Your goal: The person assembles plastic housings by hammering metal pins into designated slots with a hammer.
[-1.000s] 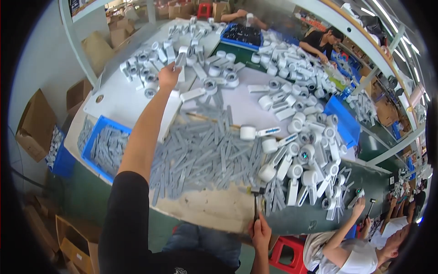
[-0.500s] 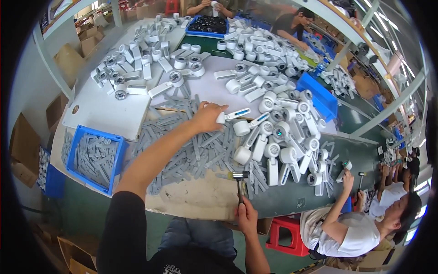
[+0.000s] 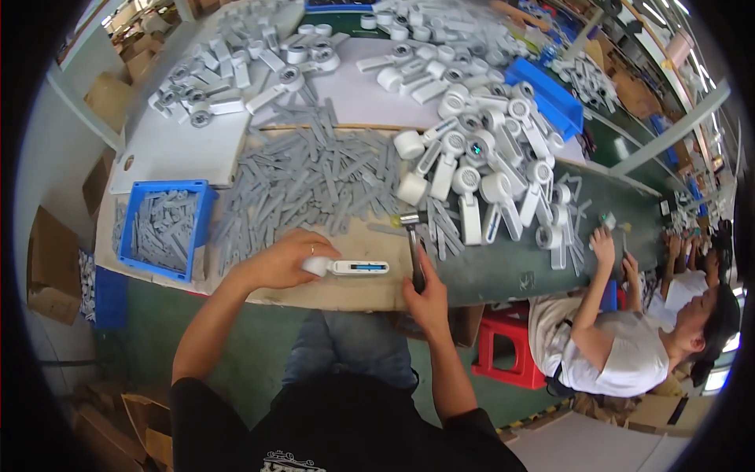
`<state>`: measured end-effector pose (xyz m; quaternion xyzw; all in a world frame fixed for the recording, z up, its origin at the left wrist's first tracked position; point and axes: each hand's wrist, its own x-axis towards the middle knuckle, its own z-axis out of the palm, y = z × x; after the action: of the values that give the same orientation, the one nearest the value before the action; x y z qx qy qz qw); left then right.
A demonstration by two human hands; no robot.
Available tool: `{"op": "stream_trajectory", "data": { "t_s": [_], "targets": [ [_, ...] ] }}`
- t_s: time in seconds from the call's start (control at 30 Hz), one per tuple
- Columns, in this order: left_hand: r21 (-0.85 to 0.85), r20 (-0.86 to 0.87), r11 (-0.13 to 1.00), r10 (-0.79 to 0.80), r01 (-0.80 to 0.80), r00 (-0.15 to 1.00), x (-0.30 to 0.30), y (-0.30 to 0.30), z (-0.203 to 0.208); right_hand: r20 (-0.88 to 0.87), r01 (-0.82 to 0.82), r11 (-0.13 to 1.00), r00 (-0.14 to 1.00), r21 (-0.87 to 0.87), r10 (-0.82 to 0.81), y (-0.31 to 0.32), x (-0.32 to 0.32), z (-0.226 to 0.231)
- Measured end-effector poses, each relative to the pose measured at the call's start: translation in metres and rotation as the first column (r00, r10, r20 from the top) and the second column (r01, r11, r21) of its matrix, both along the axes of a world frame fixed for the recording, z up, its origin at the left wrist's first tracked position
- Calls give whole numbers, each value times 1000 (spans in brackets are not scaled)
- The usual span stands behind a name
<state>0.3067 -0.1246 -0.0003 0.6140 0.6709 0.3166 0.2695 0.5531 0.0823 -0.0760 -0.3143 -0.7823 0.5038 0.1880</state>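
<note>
In my left hand (image 3: 285,261), closed round its round head, is a white handheld fan (image 3: 360,268). It lies near the table's front edge, its handle pointing right with the open side up and a blue cell showing inside. My right hand (image 3: 427,297) grips the dark handle of a small hammer (image 3: 416,245), whose head rests by the edge of the grey parts. Just beyond both hands spreads a heap of long grey plastic strips (image 3: 314,177). A heap of white fans (image 3: 465,179) lies to the right of it, several with open handles.
A blue crate (image 3: 206,224) of grey strips stands at the left. More white fans (image 3: 295,77) lie on white boards farther back, beside an empty blue tray (image 3: 546,98) at the right. A co-worker (image 3: 621,354) sits at the right near a red stool (image 3: 507,346).
My left hand has brought the fan from the heap back to the table's front edge. The hammer in my right hand has shifted little against the table. My view has tilted down.
</note>
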Motion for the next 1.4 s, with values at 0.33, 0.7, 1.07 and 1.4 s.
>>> {"op": "stream_trajectory", "data": {
  "t_s": [0.33, 0.7, 1.07, 1.4],
  "targets": [
    [-118, -204, 991, 34, -59, 978, 11, -7, -11, 182, 176, 918, 950, 356, -253, 25, 7, 23],
    [84, -418, 996, 65, -33, 906, 42, 26, -30, 45, 304, 905, 942, 298, -332, 39, 34, 4],
    [73, -378, 993, 119, -98, 918, 42, 28, -35, -207, 108, 922, 959, -371, -195, -4, 33, 48],
    [285, -135, 918, 324, -276, 937, 72, 11, -13, -145, -38, 873, 989, -487, -38, -36, 2, 56]
  ]
}}
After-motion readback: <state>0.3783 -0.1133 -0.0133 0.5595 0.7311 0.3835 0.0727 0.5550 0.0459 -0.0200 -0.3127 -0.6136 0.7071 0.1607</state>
